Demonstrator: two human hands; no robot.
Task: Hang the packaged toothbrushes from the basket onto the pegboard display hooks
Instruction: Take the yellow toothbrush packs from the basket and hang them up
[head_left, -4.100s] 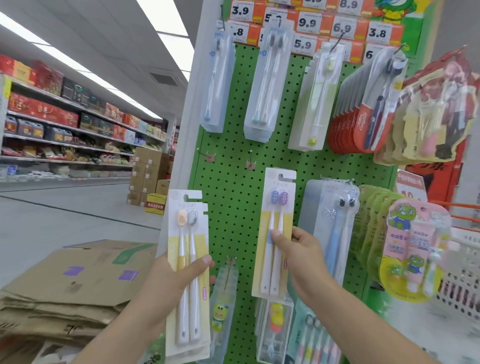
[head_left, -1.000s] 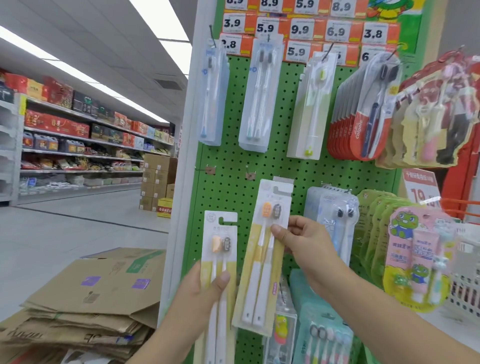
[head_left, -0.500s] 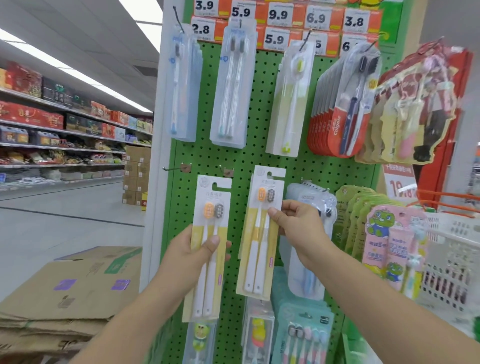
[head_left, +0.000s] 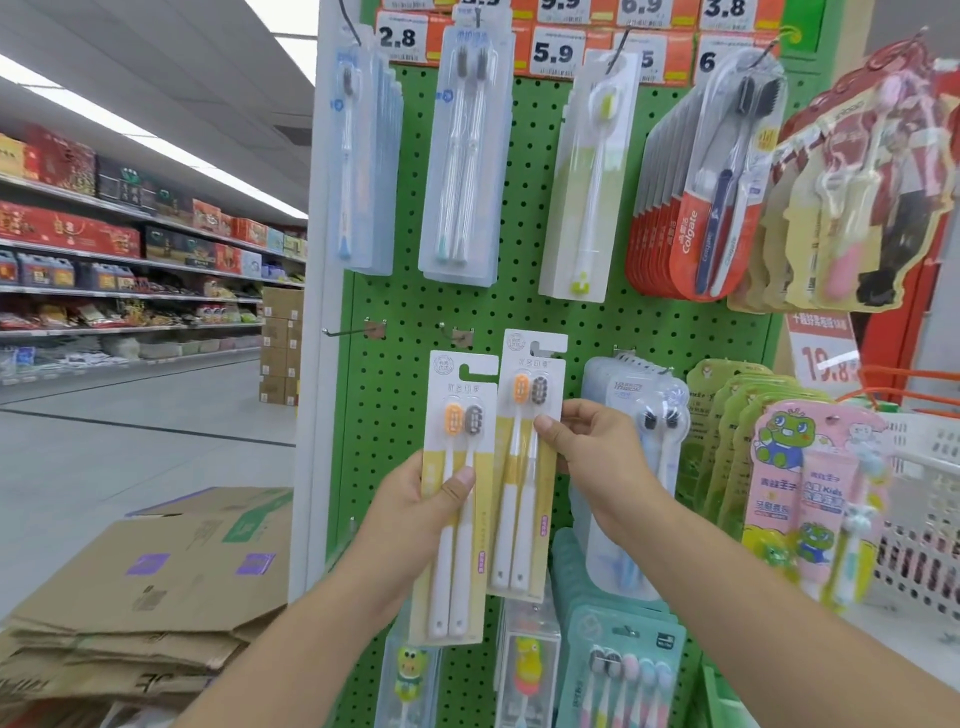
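My left hand (head_left: 415, 512) grips a yellow-and-white toothbrush pack (head_left: 457, 415) upright in front of the green pegboard (head_left: 415, 291). My right hand (head_left: 597, 452) pinches a second identical pack (head_left: 524, 467) by its right edge, a little higher. That pack's hang slot sits just below and right of a bare hook (head_left: 454, 330). Another bare hook (head_left: 353, 330) sticks out to the left. The white basket (head_left: 924, 467) with an orange handle shows at the right edge.
Hanging toothbrush packs fill the top row and the right side of the board, with price tags (head_left: 553, 52) above. More packs hang below my hands. Flattened cardboard boxes (head_left: 145, 587) lie at lower left. A store aisle with shelves (head_left: 130, 260) runs off to the left.
Both hands have lifted their packs higher on the board. The right hand's pack has come up close under the empty middle hook.
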